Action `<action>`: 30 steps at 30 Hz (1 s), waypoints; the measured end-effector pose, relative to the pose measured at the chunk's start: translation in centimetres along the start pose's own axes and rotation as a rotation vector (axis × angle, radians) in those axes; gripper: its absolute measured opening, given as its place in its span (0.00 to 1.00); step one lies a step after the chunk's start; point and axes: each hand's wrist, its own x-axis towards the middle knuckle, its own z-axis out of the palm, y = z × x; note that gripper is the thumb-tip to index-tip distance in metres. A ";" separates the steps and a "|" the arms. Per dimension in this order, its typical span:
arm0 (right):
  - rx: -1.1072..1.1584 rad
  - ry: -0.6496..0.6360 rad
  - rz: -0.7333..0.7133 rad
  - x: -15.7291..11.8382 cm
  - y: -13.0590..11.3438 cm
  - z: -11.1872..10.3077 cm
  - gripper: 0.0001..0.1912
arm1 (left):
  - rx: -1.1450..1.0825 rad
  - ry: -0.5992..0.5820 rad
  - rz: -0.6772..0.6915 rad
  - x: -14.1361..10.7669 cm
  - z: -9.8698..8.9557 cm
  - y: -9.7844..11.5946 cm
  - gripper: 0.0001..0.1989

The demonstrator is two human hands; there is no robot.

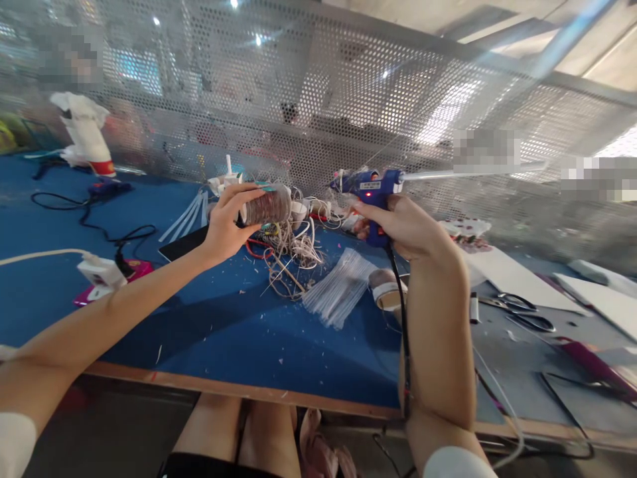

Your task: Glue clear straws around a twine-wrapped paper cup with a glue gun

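My left hand (231, 219) is wrapped round a spool of brownish cord (269, 204), raised above the blue tabletop with its end towards the palm. In my right hand (408, 222) is a blue hot glue gun (374, 192), its red light lit and its nozzle pointing left towards the spool. A long clear glue stick (472, 172) sticks out of the gun's back. The gun's black cord (399, 299) hangs down along my right forearm. Below and between the hands lie a tangle of beige cords (293, 242) and a bundle of clear glue sticks (341, 285).
A perforated metal screen (318, 86) rises behind the blue table (223, 338). Left are a power strip (139, 269) with a white plug (102, 273) and another glue gun (107, 186). Right are scissors (520, 305), white boards (522, 275) and a roll (388, 292) beside the glue sticks.
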 end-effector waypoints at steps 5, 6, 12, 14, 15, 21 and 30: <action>0.013 -0.028 -0.092 -1.3 -1.0 1.2 0.19 | -0.029 0.018 0.029 0.0 0.0 0.1 0.30; 0.011 -0.035 -0.102 -1.5 -1.2 1.5 0.19 | -0.025 0.024 0.035 0.0 0.0 0.1 0.30; -0.034 -0.082 -0.116 -2.1 -1.6 2.5 0.17 | 0.004 0.003 0.028 0.1 -0.2 0.5 0.29; -0.049 -0.094 -0.119 -2.1 -1.7 2.5 0.17 | -0.007 0.011 0.043 0.2 -0.2 0.6 0.30; -0.051 -0.094 -0.120 -2.1 -1.7 2.5 0.17 | -0.015 0.018 0.054 0.2 -0.2 0.6 0.30; -0.028 -0.053 -0.089 -2.1 -1.9 2.6 0.16 | -0.041 0.038 0.071 0.3 -0.1 0.6 0.32; -0.038 -0.079 -0.086 -1.8 -1.6 2.3 0.15 | 0.016 -0.001 0.022 0.1 -0.3 0.7 0.30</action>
